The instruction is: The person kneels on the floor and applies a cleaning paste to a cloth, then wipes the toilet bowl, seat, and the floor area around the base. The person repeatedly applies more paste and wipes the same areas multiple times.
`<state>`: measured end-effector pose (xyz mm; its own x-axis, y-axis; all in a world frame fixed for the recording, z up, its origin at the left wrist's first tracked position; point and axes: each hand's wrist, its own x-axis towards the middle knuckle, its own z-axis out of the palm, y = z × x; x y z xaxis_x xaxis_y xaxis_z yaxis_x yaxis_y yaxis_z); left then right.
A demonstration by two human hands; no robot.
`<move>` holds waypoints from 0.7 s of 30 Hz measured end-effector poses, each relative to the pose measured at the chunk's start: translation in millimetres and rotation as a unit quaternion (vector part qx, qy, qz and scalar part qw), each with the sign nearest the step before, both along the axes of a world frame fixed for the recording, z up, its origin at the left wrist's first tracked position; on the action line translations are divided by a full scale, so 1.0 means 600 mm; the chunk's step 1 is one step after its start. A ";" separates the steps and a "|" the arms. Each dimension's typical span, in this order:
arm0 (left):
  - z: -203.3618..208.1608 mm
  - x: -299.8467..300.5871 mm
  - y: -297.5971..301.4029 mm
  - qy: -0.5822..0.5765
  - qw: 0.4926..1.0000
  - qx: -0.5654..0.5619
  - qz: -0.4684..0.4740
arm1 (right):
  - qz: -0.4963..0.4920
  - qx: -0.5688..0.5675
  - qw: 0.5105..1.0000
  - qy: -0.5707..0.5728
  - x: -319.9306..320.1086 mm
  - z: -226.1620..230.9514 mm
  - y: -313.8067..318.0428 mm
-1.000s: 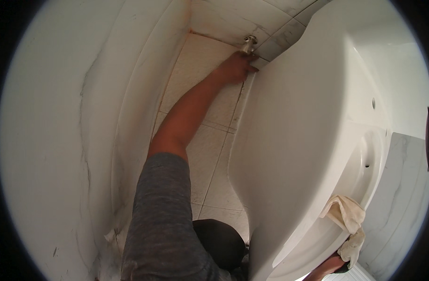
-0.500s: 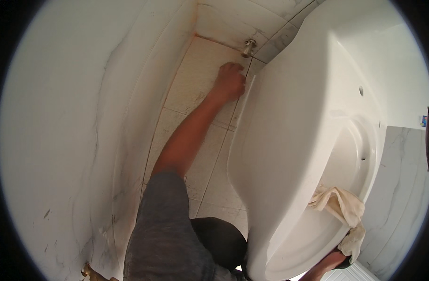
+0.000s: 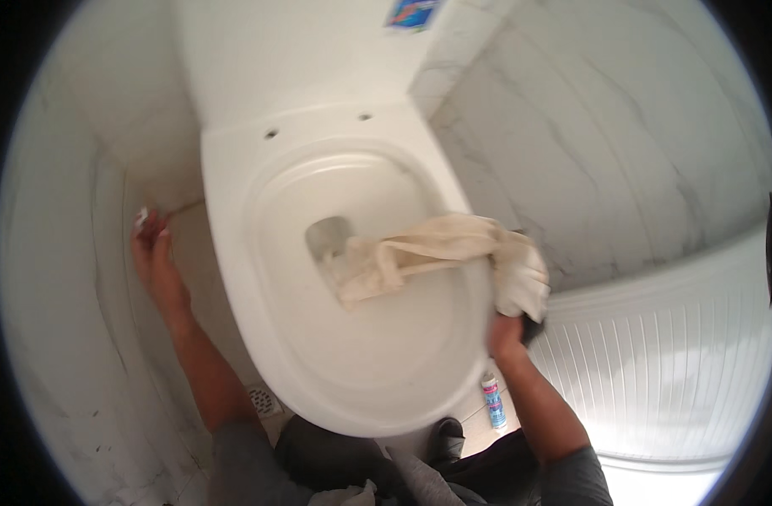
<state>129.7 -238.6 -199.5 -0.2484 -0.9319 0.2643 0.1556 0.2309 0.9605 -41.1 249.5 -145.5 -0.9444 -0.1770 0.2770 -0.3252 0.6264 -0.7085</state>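
Observation:
A long cream cloth [image 3: 441, 239] drapes over the right rim of a white toilet [image 3: 352, 371], its loose end lying in the bowl beside the drain opening. My right hand [image 3: 507, 331] grips the bunched end just outside that rim, the fingers covered by the fabric. Left of the toilet, low by the tiled wall, my left hand [image 3: 156, 244] has its fingers curled. A small whitish bit shows at their tips, too small to name.
Behind the bowl rises the toilet tank bearing a blue sticker [image 3: 413, 13]. A blue-and-pink can [image 3: 493, 401] stands on the floor at the right, near a ribbed white panel [image 3: 639, 371]. A floor drain [image 3: 264, 401] lies at the lower left, with marbled walls on both sides.
My view has swung from the toilet's left side to above its bowl. My left hand has drawn back from the wall valve. My right hand still holds the cloth at the rim.

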 end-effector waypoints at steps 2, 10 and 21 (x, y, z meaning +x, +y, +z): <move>0.129 -0.003 0.052 0.038 0.998 -0.046 -0.007 | 0.042 0.038 0.998 -0.023 -0.001 0.022 -0.028; 0.448 -0.064 0.267 0.159 0.900 -0.001 -0.406 | 0.433 -0.499 0.677 -0.325 -0.077 0.178 0.061; 0.376 -0.151 0.559 0.180 0.603 0.494 -0.600 | 0.288 -0.446 0.837 -0.132 -0.033 0.177 -0.012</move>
